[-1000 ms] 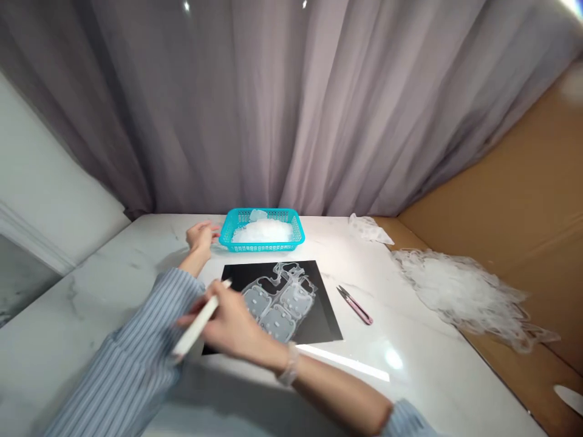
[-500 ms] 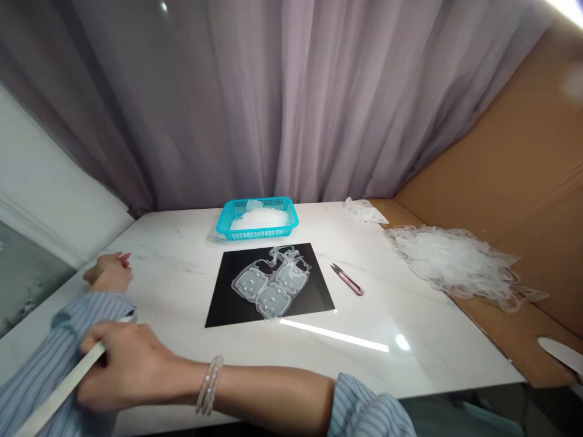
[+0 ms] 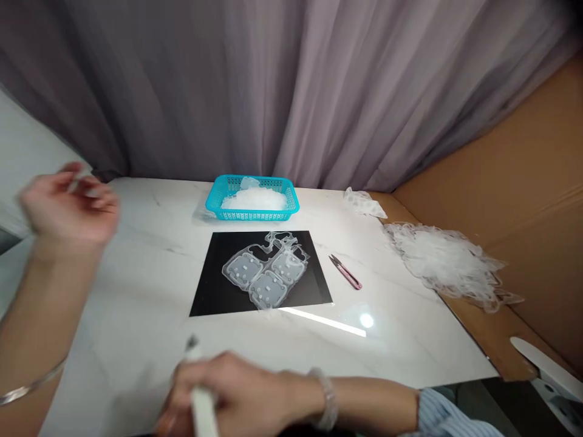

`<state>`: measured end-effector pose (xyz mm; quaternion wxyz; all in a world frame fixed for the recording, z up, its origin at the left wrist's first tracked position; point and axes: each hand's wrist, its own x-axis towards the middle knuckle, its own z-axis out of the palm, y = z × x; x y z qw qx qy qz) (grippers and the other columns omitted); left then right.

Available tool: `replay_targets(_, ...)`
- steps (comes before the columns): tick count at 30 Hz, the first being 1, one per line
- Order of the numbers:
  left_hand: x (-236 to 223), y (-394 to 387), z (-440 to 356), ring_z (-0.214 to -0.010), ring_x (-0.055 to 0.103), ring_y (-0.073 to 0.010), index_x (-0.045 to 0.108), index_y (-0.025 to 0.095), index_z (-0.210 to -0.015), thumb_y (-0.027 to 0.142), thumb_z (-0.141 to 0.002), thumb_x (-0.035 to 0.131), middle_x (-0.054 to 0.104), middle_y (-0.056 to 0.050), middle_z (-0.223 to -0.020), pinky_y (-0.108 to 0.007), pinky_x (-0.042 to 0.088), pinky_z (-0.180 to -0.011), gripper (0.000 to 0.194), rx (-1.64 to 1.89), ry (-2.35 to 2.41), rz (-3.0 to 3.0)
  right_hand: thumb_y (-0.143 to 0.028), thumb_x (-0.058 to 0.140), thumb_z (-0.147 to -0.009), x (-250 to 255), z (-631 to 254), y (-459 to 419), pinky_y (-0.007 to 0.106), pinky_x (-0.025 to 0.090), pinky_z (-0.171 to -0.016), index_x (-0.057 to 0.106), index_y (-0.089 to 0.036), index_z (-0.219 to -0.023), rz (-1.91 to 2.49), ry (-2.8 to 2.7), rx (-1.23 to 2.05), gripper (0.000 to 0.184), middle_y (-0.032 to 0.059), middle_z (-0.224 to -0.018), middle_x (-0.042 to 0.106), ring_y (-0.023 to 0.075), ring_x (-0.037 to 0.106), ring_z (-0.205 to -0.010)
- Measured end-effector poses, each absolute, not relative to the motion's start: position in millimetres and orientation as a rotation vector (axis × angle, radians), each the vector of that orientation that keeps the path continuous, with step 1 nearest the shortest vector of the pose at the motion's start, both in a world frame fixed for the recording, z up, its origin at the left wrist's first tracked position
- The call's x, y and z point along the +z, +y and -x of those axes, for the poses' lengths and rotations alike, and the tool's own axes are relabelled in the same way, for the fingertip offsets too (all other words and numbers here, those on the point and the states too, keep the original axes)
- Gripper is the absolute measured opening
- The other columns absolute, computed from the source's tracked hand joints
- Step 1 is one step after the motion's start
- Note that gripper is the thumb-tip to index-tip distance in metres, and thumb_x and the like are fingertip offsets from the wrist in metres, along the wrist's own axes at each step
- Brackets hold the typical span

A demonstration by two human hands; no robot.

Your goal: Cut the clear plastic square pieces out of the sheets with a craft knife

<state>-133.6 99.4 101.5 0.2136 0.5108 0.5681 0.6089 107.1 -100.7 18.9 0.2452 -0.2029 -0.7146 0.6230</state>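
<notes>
My left hand (image 3: 70, 206) is raised at the far left, blurred, with its fingers loosely bent and apart and nothing visible in them. Close to the table's front edge, my right hand (image 3: 237, 394) is closed around a long white stick-like thing (image 3: 203, 409). A dark tip points up and away from that fist; motion blur hides the exact kind. Beyond my right hand lies a black sheet (image 3: 207, 297), bearing a translucent plastic piece (image 3: 268, 288) with three joined squarish panels and a ragged outer frame. Pink-handled thread snips (image 3: 346, 273) rest right of the sheet.
A blue plastic basket (image 3: 252, 215) filled with white translucent bits stands behind the sheet. At right, a heap of clear plastic scraps (image 3: 449, 261) spreads over brown cardboard (image 3: 514, 358). A dotted translucent piece (image 3: 364, 203) lies near the grey curtain (image 3: 255, 91).
My left hand has lifted off the table side, its forearm now bare with a bangle showing. My right hand has moved right, away from the left sleeve, still gripping the white stick-like thing.
</notes>
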Motion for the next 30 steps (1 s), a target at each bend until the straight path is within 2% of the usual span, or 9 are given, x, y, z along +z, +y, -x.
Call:
replay_targets(2, 83.9, 75.4, 89.1, -0.062, 0.051, -0.0084, 0.062, 0.018, -0.103, 0.030, -0.090, 0.039, 0.056, 0.001, -0.068, -0.020, 0.039, -0.058, 0.030, 1.458, 1.264, -1.483, -0.042, 0.060, -0.089, 25.5, -141.1, -74.7, 0.026, 0.046, -0.065, 0.043, -0.024, -0.078, 0.821, -1.931, 1.420, 0.027, -0.0011, -0.074, 0.057, 0.0141, 0.055, -0.068)
replay_targets(4, 61.3, 49.2, 44.6, -0.078, 0.063, -0.0168, 0.069, 0.020, -0.102, 0.033, -0.089, 0.050, 0.070, -0.004, -0.086, -0.029, 0.050, -0.071, 0.027, 0.923, 1.128, -1.867, -0.040, 0.052, -0.093, 28.5, -183.5, -45.3, 0.028, 0.043, -0.063, 0.046, -0.024, -0.078, 1.077, -1.944, 1.106, 0.023, -0.0009, -0.071, 0.056, 0.0148, 0.051, -0.063)
replay_targets(6, 37.5, 33.0, 10.1, -0.099, 0.064, -0.0234, 0.069, 0.025, -0.111, 0.030, -0.089, 0.053, 0.072, -0.005, -0.108, -0.037, 0.050, -0.088, 0.029, 0.621, 1.023, -2.234, -0.039, 0.051, -0.093, 25.7, -229.5, -13.6, 0.030, 0.041, -0.065, 0.046, -0.024, -0.077, 1.294, -1.874, 0.803, 0.022, 0.0003, -0.073, 0.059, 0.0157, 0.052, -0.064)
replay_targets(9, 8.5, 40.5, -19.1, -0.112, 0.061, -0.0279, 0.067, 0.020, -0.117, 0.022, -0.091, 0.046, 0.070, -0.010, -0.114, -0.041, 0.048, -0.096, 0.033, 0.516, 1.025, -2.457, -0.038, 0.062, -0.083, 12.5, -289.1, 32.9, 0.031, 0.041, -0.068, 0.043, -0.024, -0.071, 1.603, -1.615, 0.557, 0.026, 0.0012, -0.070, 0.060, 0.0203, 0.060, -0.075)
replay_targets(14, -12.0, 96.3, -45.8, -0.103, 0.064, -0.0292, 0.068, 0.015, -0.110, 0.020, -0.093, 0.042, 0.069, -0.015, -0.106, -0.040, 0.049, -0.090, 0.031, 0.535, 1.188, -2.434, -0.040, 0.063, -0.076, -12.0, -321.1, 83.4, 0.029, 0.042, -0.061, 0.038, -0.024, -0.067, 1.685, -1.535, 0.671, 0.031, 0.0036, -0.068, 0.066, 0.0219, 0.065, -0.074)
replay_targets(19, -21.3, 121.4, -66.3, -0.080, 0.066, -0.0287, 0.065, 0.015, -0.114, 0.026, -0.085, 0.060, 0.069, -0.010, -0.081, -0.035, 0.049, -0.069, 0.032, 0.474, 1.270, -2.400, -0.034, 0.073, -0.067, -21.3, -296.5, 94.3, 0.027, 0.040, -0.058, 0.041, -0.023, -0.066, 1.631, -1.626, 0.833, 0.034, 0.0002, -0.065, 0.066, 0.0164, 0.056, -0.062)
replay_targets(23, -19.6, 123.7, -71.6, -0.069, 0.064, -0.0240, 0.069, 0.018, -0.093, 0.021, -0.084, 0.060, 0.065, -0.006, -0.069, -0.031, 0.047, -0.065, 0.013, 0.456, 1.249, -2.412, -0.031, 0.067, -0.071, -20.6, -286.4, 89.3, 0.027, 0.041, -0.061, 0.036, -0.023, -0.068, 1.539, -1.608, 0.917, 0.032, 0.0007, -0.071, 0.068, 0.0139, 0.055, -0.062)
replay_targets(26, -9.1, 125.0, -76.2, -0.081, 0.066, -0.0249, 0.069, 0.016, -0.095, 0.015, -0.090, 0.049, 0.068, -0.010, -0.083, -0.033, 0.048, -0.074, 0.021, 0.535, 1.248, -2.454, -0.032, 0.067, -0.073, -16.8, -288.1, 84.5, 0.028, 0.041, -0.060, 0.033, -0.024, -0.069, 1.463, -1.491, 0.905, 0.035, 0.0012, -0.073, 0.067, 0.0129, 0.054, -0.060)
replay_targets(30, -0.5, 129.5, -82.1, -0.100, 0.065, -0.0273, 0.059, 0.014, -0.127, 0.009, -0.092, 0.042, 0.067, -0.014, -0.109, -0.036, 0.049, -0.087, 0.039, 0.718, 1.236, -2.466, -0.033, 0.069, -0.078, -8.5, -291.8, 74.7, 0.031, 0.047, -0.065, 0.035, -0.024, -0.070, 1.434, -1.400, 0.808, 0.036, 0.0024, -0.079, 0.068, 0.0165, 0.061, -0.070)
